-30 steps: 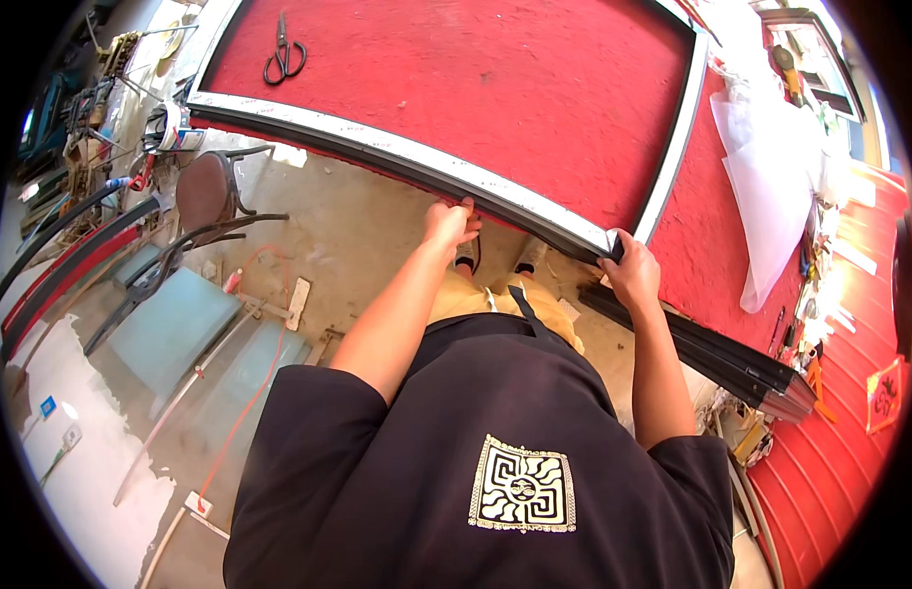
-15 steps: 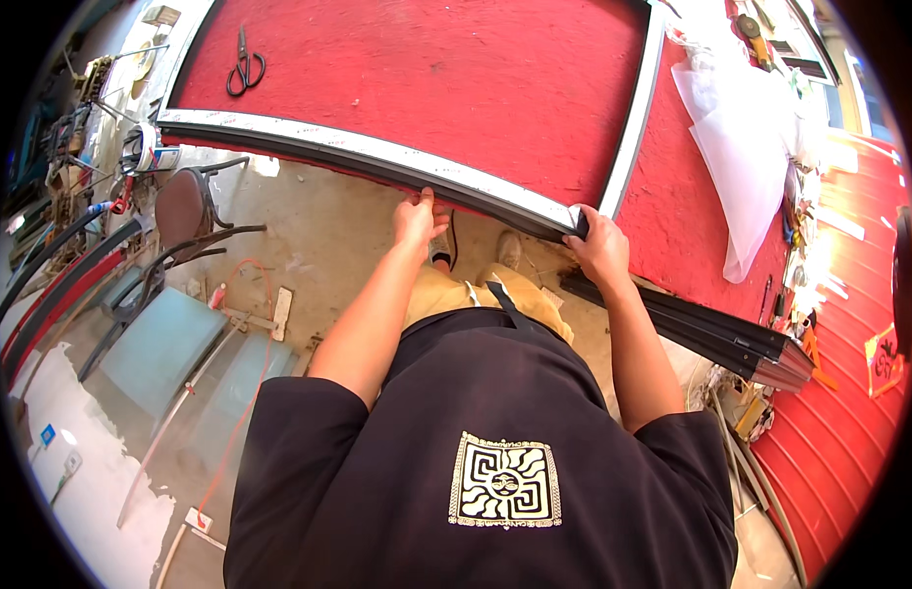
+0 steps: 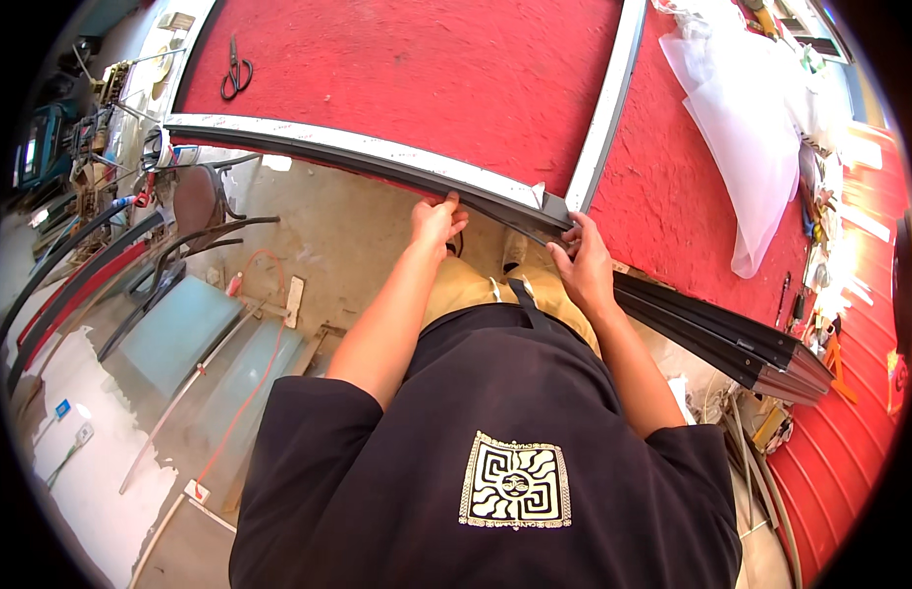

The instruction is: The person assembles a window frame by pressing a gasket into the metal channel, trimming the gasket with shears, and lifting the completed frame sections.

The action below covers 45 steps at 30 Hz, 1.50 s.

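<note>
A rectangular frame [image 3: 377, 152], its bars faced in white film with dark outer edges, lies on a red work table [image 3: 407, 59]. Beneath its near bar, a thin black strip [image 3: 510, 227] hangs slightly bowed between my hands. My left hand [image 3: 436, 224] pinches the strip at the frame's near edge, its fingertips partly hidden. At the near right corner, my right hand [image 3: 588, 263] has thumb and fingers closed around the strip's right part, touching the corner. A piece of film sticks up from the bar beside that corner.
Black-handled scissors [image 3: 236, 74] lie inside the frame. White translucent sheeting [image 3: 736, 147] covers the table's right side. Dark metal profiles [image 3: 721, 334] jut out at my right. A round-seated chair [image 3: 196, 201] and glass panes [image 3: 181, 329] stand at the left.
My right hand has slipped off the corner's top to just below it, its thumb now lower. The strip between my hands now bows away from the frame. The view has shifted slightly.
</note>
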Available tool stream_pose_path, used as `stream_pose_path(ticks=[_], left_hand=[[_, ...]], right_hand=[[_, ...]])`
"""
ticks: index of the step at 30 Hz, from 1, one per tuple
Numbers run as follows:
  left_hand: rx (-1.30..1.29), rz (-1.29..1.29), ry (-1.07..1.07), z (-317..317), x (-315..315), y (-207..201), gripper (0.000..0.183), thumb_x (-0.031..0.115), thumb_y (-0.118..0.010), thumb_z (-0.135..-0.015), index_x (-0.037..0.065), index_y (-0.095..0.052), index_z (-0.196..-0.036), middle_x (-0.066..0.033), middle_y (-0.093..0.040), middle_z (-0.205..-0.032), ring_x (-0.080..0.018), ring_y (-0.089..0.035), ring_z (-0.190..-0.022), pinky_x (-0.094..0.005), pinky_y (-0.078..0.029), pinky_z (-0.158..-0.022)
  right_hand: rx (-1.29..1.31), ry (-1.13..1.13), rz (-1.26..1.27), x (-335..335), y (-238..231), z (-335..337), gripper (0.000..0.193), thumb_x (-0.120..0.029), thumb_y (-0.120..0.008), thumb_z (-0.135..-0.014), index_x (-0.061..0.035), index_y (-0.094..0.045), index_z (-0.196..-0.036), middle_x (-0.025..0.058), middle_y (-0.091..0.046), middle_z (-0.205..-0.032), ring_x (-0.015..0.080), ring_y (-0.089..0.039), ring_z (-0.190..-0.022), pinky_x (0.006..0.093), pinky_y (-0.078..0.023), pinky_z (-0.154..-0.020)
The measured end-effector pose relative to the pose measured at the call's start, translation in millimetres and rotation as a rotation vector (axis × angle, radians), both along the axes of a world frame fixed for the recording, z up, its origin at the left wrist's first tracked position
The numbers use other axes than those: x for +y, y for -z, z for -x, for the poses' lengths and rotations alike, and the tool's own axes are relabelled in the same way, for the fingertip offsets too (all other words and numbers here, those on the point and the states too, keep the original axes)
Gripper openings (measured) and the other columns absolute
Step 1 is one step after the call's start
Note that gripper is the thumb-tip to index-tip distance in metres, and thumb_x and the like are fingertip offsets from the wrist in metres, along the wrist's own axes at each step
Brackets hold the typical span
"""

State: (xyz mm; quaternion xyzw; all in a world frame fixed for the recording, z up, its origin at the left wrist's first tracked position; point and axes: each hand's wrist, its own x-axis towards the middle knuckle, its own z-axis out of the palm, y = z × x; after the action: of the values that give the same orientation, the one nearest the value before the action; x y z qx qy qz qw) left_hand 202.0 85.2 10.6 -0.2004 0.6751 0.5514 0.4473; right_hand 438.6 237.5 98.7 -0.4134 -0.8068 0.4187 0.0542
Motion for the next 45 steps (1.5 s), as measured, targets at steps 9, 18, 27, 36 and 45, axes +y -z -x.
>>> stream_pose_path(ticks=[9, 18, 27, 36, 45], left_hand=[[0.059, 0.018, -0.101, -2.0, 13.7, 0.2, 0.024, 0.015, -0.071, -0.106, -0.003, -0.056, -0.114, -0.0133, -0.069, -0.104, -0.0240, -0.073, -0.087, -0.0386, -0.066, -0.077], [0.046, -0.030, -0.214, -21.6, 20.2, 1.7, 0.028, 0.010, -0.072, -0.104, -0.003, -0.052, -0.120, -0.0143, -0.067, -0.113, -0.0250, -0.073, -0.091, -0.0396, -0.066, -0.084], [0.099, 0.034, -0.189, -19.3, 30.0, 2.0, 0.017, 0.004, -0.070, -0.102, -0.001, -0.060, -0.115, -0.0115, -0.070, -0.108, -0.0241, -0.075, -0.087, -0.0384, -0.066, -0.081], [0.068, 0.040, -0.216, -29.2, 31.8, 2.2, 0.019, -0.003, -0.066, -0.101, -0.001, -0.056, -0.118, -0.0112, -0.070, -0.111, -0.0267, -0.075, -0.094, -0.0403, -0.067, -0.086], [0.076, 0.076, -0.164, -30.7, 38.9, 5.7, 0.021, 0.001, -0.075, -0.099, -0.003, -0.059, -0.112, -0.0138, -0.071, -0.102, -0.0233, -0.075, -0.084, -0.0356, -0.067, -0.077]], right_hand=[[-0.044, -0.043, 0.268, 25.6, 37.9, -47.2, 0.039, -0.033, -0.083, -0.095, -0.0005, -0.063, -0.101, 0.0117, -0.070, -0.080, 0.0214, -0.066, -0.072, 0.0380, -0.055, -0.072], [-0.114, -0.056, 0.284, 67.7, 50.7, -51.7, 0.032, -0.031, -0.081, -0.094, -0.0022, -0.070, -0.097, 0.0111, -0.075, -0.084, 0.0203, -0.070, -0.076, 0.0376, -0.054, -0.073], [-0.272, -0.200, 0.139, 77.9, 37.5, -40.0, 0.035, -0.041, -0.083, -0.088, -0.0068, -0.076, -0.097, 0.0130, -0.078, -0.087, 0.0321, -0.075, -0.084, 0.0436, -0.057, -0.078], [-0.295, -0.333, 0.269, 102.3, 48.0, -39.2, 0.035, -0.039, -0.088, -0.084, -0.0063, -0.078, -0.092, 0.0087, -0.077, -0.080, 0.0218, -0.074, -0.075, 0.0382, -0.057, -0.071], [-0.219, -0.223, 0.544, 109.9, 53.2, -31.5, 0.031, -0.024, -0.090, -0.088, -0.0025, -0.069, -0.081, 0.0040, -0.068, -0.066, 0.0101, -0.063, -0.057, 0.0304, -0.049, -0.055]])
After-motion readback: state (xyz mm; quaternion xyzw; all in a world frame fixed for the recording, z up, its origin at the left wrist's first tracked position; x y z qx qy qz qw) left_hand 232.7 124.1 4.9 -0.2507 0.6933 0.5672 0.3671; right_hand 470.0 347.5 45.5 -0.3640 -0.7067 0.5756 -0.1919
